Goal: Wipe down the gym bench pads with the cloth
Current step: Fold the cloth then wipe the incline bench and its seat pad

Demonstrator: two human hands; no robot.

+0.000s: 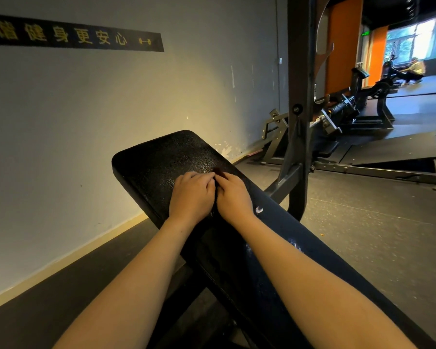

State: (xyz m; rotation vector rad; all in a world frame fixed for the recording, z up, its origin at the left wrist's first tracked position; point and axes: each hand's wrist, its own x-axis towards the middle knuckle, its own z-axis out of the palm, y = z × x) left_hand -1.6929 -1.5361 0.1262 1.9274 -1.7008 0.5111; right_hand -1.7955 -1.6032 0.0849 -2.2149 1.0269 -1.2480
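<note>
- The left hand (pixel 191 195) and the right hand (pixel 233 197) are laid knuckles-up, side by side and touching, with the fingers bent under at the tips.
- A dark reddish sliver is seen between the fingertips and is taken to be the cloth (pixel 219 172). It is dark on dark, so whether it is pinched or merely pressed down cannot be told.
- Both hands are set on the bench pad (pixel 156 159), towards its far end by the wall (pixel 86 109).
- Progress is judged as partway at most. No wiped streak can be made out, and white scuffs (pixel 259 209) are seen on the pad's right edge.
- On the wall, a black banner (pixel 73 34) is printed in yellow characters. "健身更安心" can be read, followed by a dumbbell symbol (pixel 144 41).
- A green sign (pixel 365 34) is too small to be read, and no brand is found on the bench.
</note>
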